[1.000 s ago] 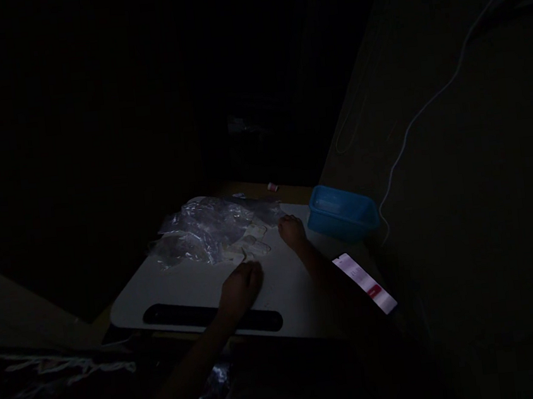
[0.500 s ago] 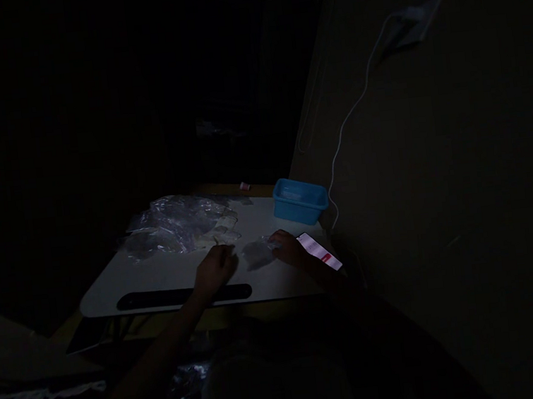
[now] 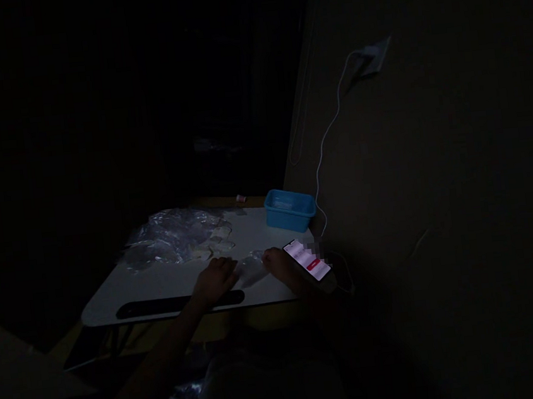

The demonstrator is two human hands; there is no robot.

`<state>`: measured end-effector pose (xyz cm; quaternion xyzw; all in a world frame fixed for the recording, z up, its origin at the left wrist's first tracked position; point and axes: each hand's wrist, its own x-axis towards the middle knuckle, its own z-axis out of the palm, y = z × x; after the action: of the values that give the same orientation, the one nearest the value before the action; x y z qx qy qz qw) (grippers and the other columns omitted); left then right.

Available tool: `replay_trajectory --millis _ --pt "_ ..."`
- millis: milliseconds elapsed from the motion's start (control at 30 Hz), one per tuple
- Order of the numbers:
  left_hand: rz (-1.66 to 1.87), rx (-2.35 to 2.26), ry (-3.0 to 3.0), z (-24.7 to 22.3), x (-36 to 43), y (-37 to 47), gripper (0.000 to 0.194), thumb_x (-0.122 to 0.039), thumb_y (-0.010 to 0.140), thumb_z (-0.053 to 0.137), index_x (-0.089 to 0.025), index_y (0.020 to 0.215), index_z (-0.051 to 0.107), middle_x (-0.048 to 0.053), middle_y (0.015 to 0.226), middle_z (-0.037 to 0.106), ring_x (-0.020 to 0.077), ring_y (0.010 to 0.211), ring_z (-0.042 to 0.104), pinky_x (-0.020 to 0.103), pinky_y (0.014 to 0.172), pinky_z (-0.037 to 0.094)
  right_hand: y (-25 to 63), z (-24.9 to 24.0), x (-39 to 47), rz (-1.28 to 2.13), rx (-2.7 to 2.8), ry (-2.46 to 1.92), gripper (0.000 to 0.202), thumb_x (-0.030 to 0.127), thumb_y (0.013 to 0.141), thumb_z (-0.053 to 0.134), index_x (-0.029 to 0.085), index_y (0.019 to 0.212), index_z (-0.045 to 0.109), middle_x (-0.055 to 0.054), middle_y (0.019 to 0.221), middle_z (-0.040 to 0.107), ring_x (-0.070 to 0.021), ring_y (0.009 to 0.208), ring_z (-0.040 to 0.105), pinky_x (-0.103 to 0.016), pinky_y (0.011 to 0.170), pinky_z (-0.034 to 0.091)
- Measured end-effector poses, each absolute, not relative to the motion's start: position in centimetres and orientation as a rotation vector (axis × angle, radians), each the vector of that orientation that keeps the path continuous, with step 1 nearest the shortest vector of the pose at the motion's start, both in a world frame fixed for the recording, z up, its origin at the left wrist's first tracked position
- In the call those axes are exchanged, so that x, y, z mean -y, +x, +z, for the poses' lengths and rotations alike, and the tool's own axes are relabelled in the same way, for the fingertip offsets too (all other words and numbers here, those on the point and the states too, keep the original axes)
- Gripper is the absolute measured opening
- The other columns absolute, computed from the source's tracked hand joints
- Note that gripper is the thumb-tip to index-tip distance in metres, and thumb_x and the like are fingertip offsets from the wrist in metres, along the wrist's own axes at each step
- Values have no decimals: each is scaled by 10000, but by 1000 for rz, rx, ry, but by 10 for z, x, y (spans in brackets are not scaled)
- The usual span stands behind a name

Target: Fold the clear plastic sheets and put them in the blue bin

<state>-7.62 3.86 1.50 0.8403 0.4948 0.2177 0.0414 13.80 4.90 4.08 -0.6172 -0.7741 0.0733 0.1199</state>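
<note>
A small clear plastic bag (image 3: 251, 269) lies on the white table (image 3: 161, 283) between my two hands. My right hand (image 3: 274, 261) is closed on the bag's right end. My left hand (image 3: 216, 278) rests at the bag's left edge with its fingers bent over the table; the dim light hides whether it grips the bag. Beyond my left hand is a heap of crumpled clear plastic (image 3: 172, 235), with several pale pieces (image 3: 220, 236) at its right side.
A blue basket (image 3: 290, 210) stands at the back right corner. A lit phone (image 3: 308, 260) lies right of my right hand. A white cable (image 3: 322, 149) hangs from a wall socket (image 3: 375, 58). A black slot (image 3: 163, 306) runs along the table's front edge.
My left hand has moved to the left edge of the small bag, which my right hand still holds. The view has shifted, so the basket, phone and socket appear further left and lower.
</note>
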Motion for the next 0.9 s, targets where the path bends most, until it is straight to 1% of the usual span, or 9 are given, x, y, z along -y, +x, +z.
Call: replay_trajectory --millis 67,133,267,367,433,500,567,733,900 --pt "750 -1446 2441 13 -42 -78 424 -472 821 361 -215 1071 586 56 1093 597 214 1032 501 355 907 377 135 39 -45 227 2215 -1754 223 206 813 430 190 873 645 -51 927 664 -128 836 592 -200 714 398" --pt "836 -1342 2256 11 -47 -76 469 -492 801 354 -192 1077 585 66 1111 601 216 1040 512 363 920 372 133 36 -42 350 2109 -1642 196 214 793 456 194 818 649 -31 861 674 -122 781 598 -194 684 405" --pt "961 -1201 1891 12 -52 -61 575 -521 656 496 -125 1066 573 110 1088 617 237 967 568 346 822 442 127 31 -46 704 1792 -1389 151 177 738 475 169 720 624 -14 738 663 -124 695 599 -201 617 437" --pt "1006 -1245 1752 18 -51 -46 475 -507 583 542 -130 860 626 79 846 674 221 786 606 311 670 471 128 33 -51 946 1523 -1234 124 203 723 470 166 709 588 -3 675 637 -128 643 600 -214 555 463" --pt "1004 -1276 1693 23 -49 -39 400 -508 570 538 -143 713 620 37 673 649 189 658 590 276 575 447 132 36 -54 1065 1342 -1129 88 234 690 510 169 693 569 2 654 624 -131 628 603 -222 537 472" --pt "1009 -1288 1636 27 -47 -36 380 -520 553 539 -150 622 594 5 559 595 157 562 549 249 512 407 140 41 -55 1068 1285 -1104 95 264 659 541 171 668 560 5 643 617 -131 614 602 -231 534 477" --pt "1045 -1282 1592 30 -44 -35 384 -532 535 551 -152 588 582 -13 512 556 136 518 513 235 486 378 148 44 -55 998 1297 -1139 120 292 648 543 173 650 561 7 622 613 -128 587 594 -239 529 476" --pt "1083 -1268 1533 36 -35 -36 395 -548 509 590 -156 543 552 -34 471 496 109 471 454 219 456 338 165 44 -52 866 1327 -1209 117 286 626 517 180 622 568 27 534 571 -110 508 552 -208 465 433" --pt "1075 -1270 1543 41 -30 -41 410 -574 556 531 -167 510 516 -42 451 458 106 453 422 222 443 316 175 38 -50 764 1346 -1265 125 246 622 471 177 614 575 30 514 554 -106 474 528 -203 443 417"
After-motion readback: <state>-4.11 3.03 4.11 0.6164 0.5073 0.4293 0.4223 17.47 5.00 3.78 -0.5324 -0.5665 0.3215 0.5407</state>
